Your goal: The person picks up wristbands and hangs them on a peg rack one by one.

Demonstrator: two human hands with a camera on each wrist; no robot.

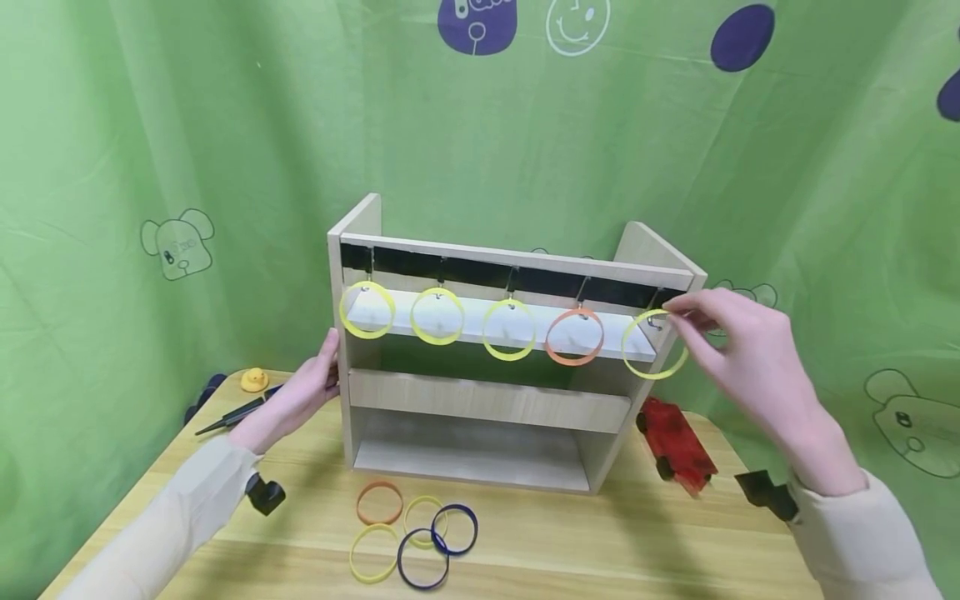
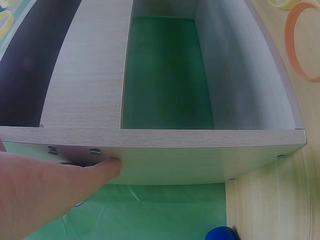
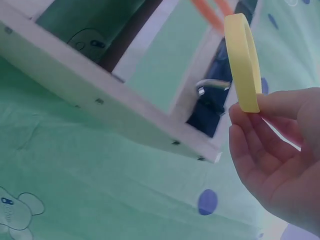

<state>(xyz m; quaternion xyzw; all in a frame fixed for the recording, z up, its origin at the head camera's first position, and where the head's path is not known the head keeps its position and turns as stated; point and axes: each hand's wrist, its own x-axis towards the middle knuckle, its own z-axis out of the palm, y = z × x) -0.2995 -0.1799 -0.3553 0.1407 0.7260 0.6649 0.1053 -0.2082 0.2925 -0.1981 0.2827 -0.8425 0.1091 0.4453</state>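
Observation:
My right hand pinches a yellow ring between thumb and fingertips. The ring is right by the rightmost hook on the front of a pale wooden shelf rack; in the head view it overlaps that hook. Three yellow rings and an orange ring hang from the other hooks along the black strip. At the rack's left side, my left hand rests against the outer panel, the tip of a digit touching it in the left wrist view. Its other fingers are mostly hidden.
Loose on the wooden table before the rack lie an orange ring, two yellow rings and two dark blue rings. A yellow rubber duck and a dark pointed tool are left; a red toy car is right. A green curtain hangs behind.

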